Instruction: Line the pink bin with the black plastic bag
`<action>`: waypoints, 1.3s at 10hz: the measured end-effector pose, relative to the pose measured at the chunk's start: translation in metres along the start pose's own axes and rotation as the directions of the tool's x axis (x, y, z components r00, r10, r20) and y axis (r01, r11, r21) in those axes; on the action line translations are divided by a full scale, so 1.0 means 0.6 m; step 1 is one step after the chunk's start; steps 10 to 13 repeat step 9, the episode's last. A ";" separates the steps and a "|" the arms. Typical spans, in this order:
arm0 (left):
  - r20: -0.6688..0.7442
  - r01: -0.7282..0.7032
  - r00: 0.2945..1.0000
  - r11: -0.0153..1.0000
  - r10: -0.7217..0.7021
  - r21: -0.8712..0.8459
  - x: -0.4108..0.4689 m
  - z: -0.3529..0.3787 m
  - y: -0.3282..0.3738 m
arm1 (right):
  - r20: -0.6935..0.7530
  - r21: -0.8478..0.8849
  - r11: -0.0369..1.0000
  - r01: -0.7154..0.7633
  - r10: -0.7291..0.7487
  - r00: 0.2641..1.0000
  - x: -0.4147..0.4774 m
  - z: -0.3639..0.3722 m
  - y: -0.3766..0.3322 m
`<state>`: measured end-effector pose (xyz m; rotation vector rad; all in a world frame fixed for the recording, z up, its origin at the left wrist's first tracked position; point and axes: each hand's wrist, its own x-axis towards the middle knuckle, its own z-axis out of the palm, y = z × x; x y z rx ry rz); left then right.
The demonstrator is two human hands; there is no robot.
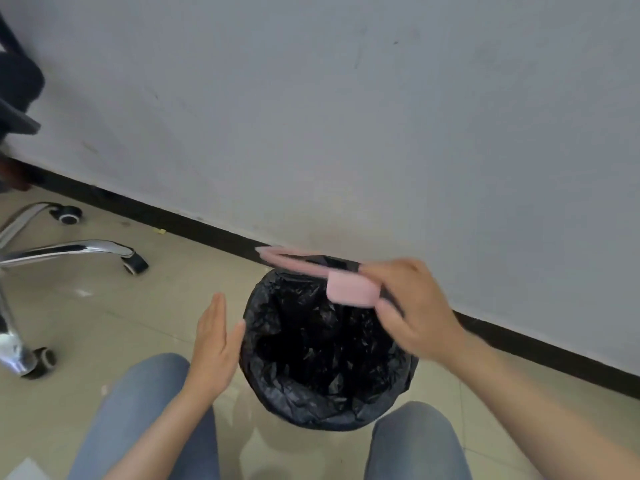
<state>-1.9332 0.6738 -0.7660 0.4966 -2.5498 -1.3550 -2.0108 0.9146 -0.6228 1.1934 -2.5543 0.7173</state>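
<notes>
The black plastic bag [325, 362] fills the round bin on the floor between my knees; its crumpled edge is folded over the rim, so the bin's pink body is hidden. My right hand [412, 306] holds a pink ring-shaped rim piece [349, 289] tilted above the bin's far edge, blurred by motion. My left hand [214, 344] is flat and open, its thumb touching the bag's left side.
A grey wall with a black baseboard [194, 223] runs just behind the bin. An office chair's chrome base with castors [104, 251] stands at the left. My knees in blue jeans [145, 410] flank the bin on the beige tile floor.
</notes>
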 end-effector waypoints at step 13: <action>0.423 -0.365 0.896 0.764 0.134 0.531 0.014 0.078 0.014 | 0.457 -0.095 0.842 -0.531 0.511 0.728 -0.035 0.166 0.017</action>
